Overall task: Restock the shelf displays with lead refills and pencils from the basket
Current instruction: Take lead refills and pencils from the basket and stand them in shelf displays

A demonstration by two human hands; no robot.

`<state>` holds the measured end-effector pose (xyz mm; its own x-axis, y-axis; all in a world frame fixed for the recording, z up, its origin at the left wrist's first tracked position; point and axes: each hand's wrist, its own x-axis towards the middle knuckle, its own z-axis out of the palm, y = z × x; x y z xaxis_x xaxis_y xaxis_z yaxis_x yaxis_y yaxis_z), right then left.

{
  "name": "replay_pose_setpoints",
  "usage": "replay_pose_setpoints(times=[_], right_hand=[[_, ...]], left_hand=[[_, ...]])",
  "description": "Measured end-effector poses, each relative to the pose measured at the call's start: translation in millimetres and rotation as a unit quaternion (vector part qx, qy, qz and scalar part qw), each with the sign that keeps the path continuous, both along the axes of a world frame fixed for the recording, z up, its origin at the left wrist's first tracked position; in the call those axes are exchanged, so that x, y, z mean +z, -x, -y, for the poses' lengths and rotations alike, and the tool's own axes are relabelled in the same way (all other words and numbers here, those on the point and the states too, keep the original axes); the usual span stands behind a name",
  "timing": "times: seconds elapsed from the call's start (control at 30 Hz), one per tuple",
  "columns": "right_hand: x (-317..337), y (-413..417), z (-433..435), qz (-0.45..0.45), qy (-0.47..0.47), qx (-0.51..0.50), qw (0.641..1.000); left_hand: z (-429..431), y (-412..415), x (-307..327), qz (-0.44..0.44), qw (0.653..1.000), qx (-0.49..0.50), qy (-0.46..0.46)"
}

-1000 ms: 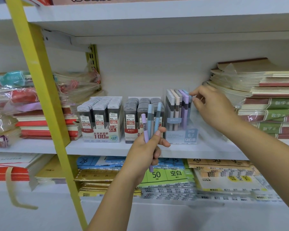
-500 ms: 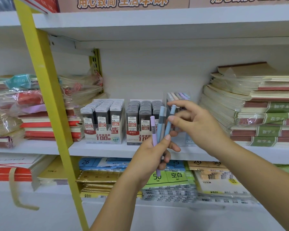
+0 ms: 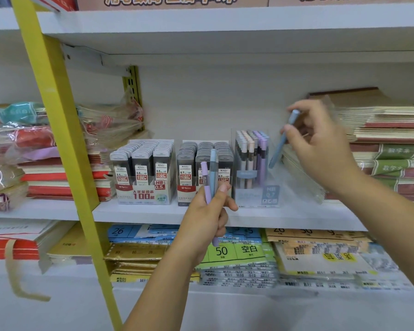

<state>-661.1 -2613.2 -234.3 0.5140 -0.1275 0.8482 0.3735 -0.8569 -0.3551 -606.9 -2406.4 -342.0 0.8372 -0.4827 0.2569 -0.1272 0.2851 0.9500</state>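
Fingers [image 3: 296, 139] of right hand [image 3: 320, 154] pinch blue pencil [image 3: 280, 146] by "HB 0.7" display [image 3: 256, 189] — left hand [image 3: 206, 220] grips two pencils [image 3: 212, 168].

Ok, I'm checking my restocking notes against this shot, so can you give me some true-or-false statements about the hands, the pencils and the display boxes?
1. The right hand pinches a blue pencil. True.
2. The left hand holds nothing. False: it grips a purple pencil and a second blue pencil.
3. The right hand's blue pencil stands inside the clear pencil display. False: it is held tilted in the air, just right of that display.
4. The 0.5 lead refill box and the 0.7 lead refill box stand left of the clear pencil display. True.
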Motion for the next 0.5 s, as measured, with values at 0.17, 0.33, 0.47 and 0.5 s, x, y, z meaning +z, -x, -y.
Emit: replay_pose_setpoints(times=[0.17, 0.33, 0.47, 0.5], right_hand=[[-20, -9, 6, -0.089, 0.056, -0.031, 0.994], [-24, -11, 5, -0.096, 0.061, -0.017, 0.993], [-20, -14, 6, -0.097, 0.042, -0.015, 0.994], [-19, -16, 7, -0.092, 0.035, -0.023, 0.995]], left_hand=[[0, -1, 0, -0.002, 1.0, 0.008, -0.005], [0, -2, -1, -0.003, 1.0, 0.011, -0.001], [0, -1, -1, 0.004, 1.0, 0.001, 0.005], [0, -1, -1, 0.006, 1.0, 0.0, 0.007]])
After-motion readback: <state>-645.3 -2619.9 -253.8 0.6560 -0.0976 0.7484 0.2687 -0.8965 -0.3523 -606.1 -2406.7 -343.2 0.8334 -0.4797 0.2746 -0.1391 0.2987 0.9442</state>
